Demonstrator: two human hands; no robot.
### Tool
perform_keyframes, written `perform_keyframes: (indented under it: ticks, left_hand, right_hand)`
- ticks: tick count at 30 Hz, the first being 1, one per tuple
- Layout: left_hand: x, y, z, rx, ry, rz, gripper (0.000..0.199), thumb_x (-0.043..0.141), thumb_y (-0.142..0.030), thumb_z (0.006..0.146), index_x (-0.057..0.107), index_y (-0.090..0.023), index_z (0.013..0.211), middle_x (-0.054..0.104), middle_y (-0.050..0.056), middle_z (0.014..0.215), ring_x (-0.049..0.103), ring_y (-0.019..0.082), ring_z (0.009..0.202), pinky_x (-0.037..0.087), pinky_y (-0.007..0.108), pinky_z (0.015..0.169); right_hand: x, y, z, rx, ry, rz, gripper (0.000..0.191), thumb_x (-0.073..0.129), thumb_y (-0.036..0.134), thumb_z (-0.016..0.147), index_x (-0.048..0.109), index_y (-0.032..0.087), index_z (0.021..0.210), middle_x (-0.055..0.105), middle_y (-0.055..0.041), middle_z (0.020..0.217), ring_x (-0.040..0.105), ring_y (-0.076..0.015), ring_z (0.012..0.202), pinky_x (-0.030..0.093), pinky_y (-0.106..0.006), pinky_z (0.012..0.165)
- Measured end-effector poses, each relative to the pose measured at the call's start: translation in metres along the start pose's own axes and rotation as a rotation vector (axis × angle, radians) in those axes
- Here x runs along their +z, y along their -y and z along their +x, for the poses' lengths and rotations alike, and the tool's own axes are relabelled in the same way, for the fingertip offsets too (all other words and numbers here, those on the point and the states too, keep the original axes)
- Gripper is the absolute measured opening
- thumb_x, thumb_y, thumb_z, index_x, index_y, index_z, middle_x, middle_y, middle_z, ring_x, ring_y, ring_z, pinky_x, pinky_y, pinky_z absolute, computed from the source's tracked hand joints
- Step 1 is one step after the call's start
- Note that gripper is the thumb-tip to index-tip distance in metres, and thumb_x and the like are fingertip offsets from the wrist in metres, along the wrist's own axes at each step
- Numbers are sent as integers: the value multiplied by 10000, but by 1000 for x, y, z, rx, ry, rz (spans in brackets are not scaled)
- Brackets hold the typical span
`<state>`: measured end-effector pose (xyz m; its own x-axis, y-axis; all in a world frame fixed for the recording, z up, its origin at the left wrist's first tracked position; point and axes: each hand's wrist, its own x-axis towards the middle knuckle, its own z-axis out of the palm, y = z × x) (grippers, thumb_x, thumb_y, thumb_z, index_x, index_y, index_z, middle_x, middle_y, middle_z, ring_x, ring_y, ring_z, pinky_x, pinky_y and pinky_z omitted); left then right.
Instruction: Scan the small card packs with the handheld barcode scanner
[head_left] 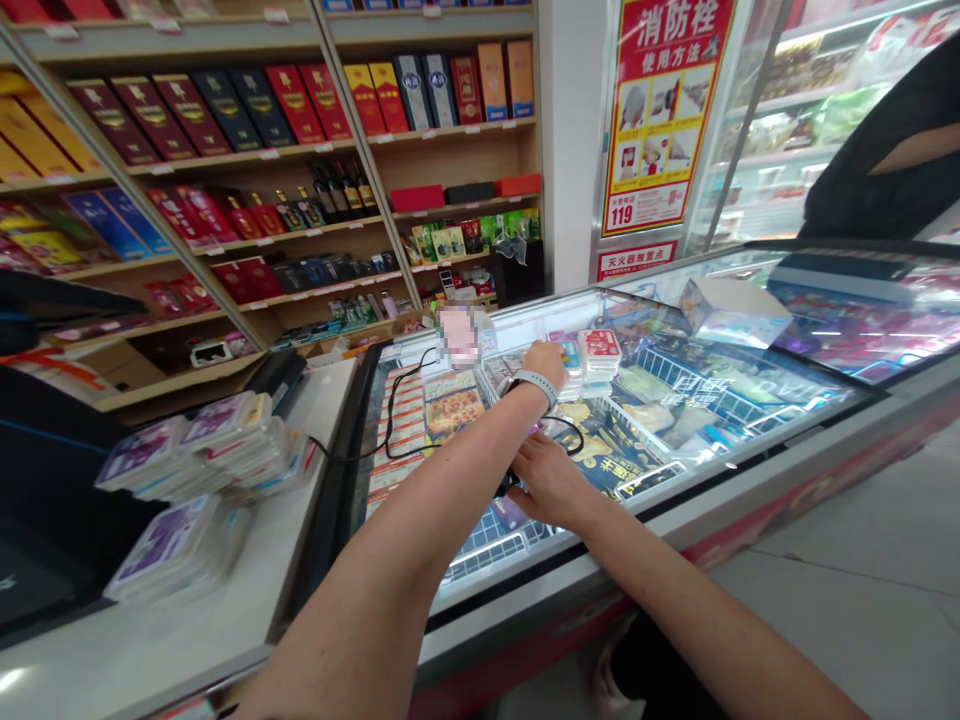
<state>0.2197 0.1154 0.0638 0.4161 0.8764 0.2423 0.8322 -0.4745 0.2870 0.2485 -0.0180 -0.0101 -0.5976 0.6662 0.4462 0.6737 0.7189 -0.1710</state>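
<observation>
**Near to far.** My right hand (551,482) rests on the glass freezer lid (720,425), its fingers (529,452) spread, bracing the arm beside a black cord (389,410). My left hand (543,366) reaches farther, its fingers (555,355) curled downward; whether they pinch anything, I cannot tell. Stacked card packs (600,352) sit just beyond them on the glass, within easy reach. Farther off stand shelves (450,128) of boxed bottles.

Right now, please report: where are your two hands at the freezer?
Left hand above freezer, beside stacked packs. Right hand by black cable. Pale box further right.
</observation>
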Motion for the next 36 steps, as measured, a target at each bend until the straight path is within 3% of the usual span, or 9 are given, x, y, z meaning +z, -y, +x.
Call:
perform_keyframes:
  ticks: [7, 13, 21, 27, 36]
  left_hand:
    - [-9, 2, -3, 6, 78, 57, 446, 720, -255, 710, 667, -146, 1139, 672, 110, 1146, 573, 237, 1132, 426, 301, 981]
    - [-28, 13, -22, 27, 104, 64, 476, 662, -293, 768, 623, -135, 1216, 632, 109, 1241, 564, 234, 1176, 402, 294, 1025]
    - [-62, 45, -60, -3, 21, -30, 407, 567, -332, 831, 639, -144, 1185, 627, 98, 1255, 570, 224, 1176, 402, 299, 1028]
    - [-71, 81, -113, -69, -154, -156, 448, 511, -357, 870, 591, -127, 1246, 619, 114, 1263, 590, 224, 1139, 429, 339, 1015]
    - [-71, 132, -234, -169, -291, -143, 434, 446, -384, 910, 555, -153, 1260, 587, 107, 1302, 534, 223, 1219, 398, 393, 1066]
  right_hand:
    - [-1, 2, 0, 36, 21, -11, 250, 559, 199, 743, 567, 147, 987, 634, -96, 943, 541, -227, 815, 384, -361, 769]
    - [-1, 0, 0, 2, 13, 20, 385, 553, 178, 761, 541, 157, 1145, 623, -82, 1012, 548, -228, 901, 373, -360, 824]
    - [-2, 2, 0, 2, 5, 21, 385, 545, 159, 756, 550, 141, 1141, 626, -89, 1001, 552, -231, 930, 374, -362, 854]
    - [-1, 1, -1, -13, -30, 28, 368, 527, 133, 744, 554, 145, 1111, 624, -88, 981, 546, -228, 918, 375, -355, 845]
    - [-1, 2, -1, -30, -76, 41, 395, 529, 121, 751, 535, 155, 1144, 638, -87, 1023, 559, -234, 919, 397, -369, 835]
